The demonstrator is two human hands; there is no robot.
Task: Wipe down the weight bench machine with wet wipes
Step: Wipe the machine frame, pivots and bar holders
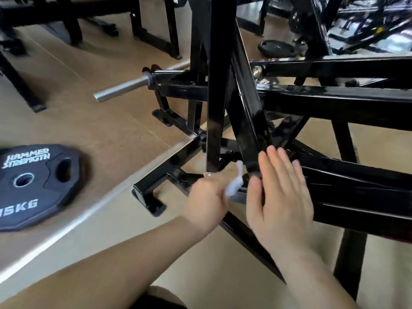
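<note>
Left hand (207, 202) grips a crumpled wet wipe (233, 182) beside the black machine frame (247, 121). Right hand (282, 195) at its 3 o'clock: fingers straight, holding nothing. Weight plate (38, 186) at 9 o'clock.

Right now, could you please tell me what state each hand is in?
Left hand: closed around a white wet wipe.
Right hand: open, fingers straight, holding nothing, beside the machine's black frame bar.
</note>
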